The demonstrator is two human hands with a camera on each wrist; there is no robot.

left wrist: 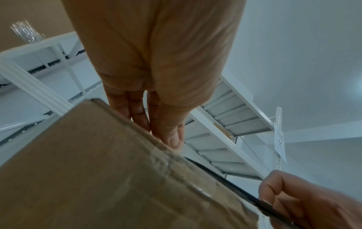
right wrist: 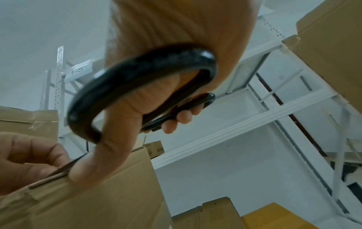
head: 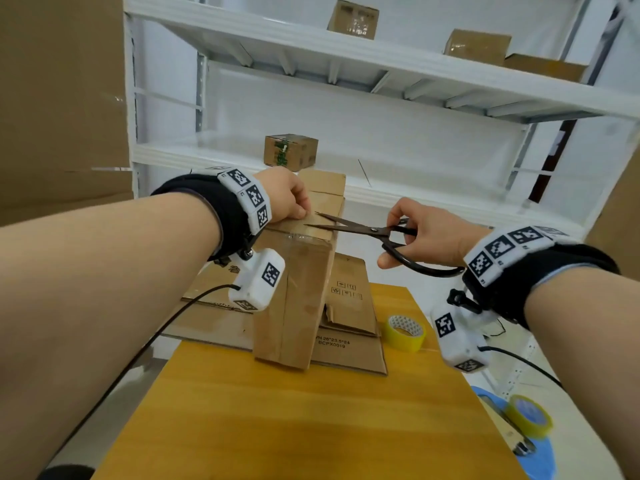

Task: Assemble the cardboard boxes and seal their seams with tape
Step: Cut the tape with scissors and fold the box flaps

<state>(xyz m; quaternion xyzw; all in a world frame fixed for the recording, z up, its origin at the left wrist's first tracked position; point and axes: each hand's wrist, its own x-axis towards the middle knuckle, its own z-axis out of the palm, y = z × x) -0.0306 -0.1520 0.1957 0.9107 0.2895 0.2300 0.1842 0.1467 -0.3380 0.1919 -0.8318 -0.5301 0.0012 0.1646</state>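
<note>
A folded cardboard box [head: 298, 271] stands on edge on the flattened cardboard sheets [head: 349, 344] that lie on the yellow wooden tabletop [head: 277, 417], with its taped seam up. The left hand [head: 284, 195] holds the top edge of the box; its fingers [left wrist: 137, 111] lie close together over the far side with the thumb pressing at the edge, seemingly pinning the tape end, though the tape itself is hard to make out. The right hand [head: 422, 233] grips the black scissors [head: 367, 232], thumb in one loop and fingers curled round the other; the blades are parted, with the tips just beside the left thumb. The step in hand looks like cutting the tape at the end of the seam. To do it well, the left hand should hold the strip taut and the box steady, since a box on its narrow edge can tip. The blades should close in one clean snip, square across the tape and clear of the thumb; then the loose end wants pressing flat. A tape roll [head: 406, 332] rests on the tabletop to the right of the sheets, and a second roll [head: 530, 415] lies on a blue surface lower right.
</note>
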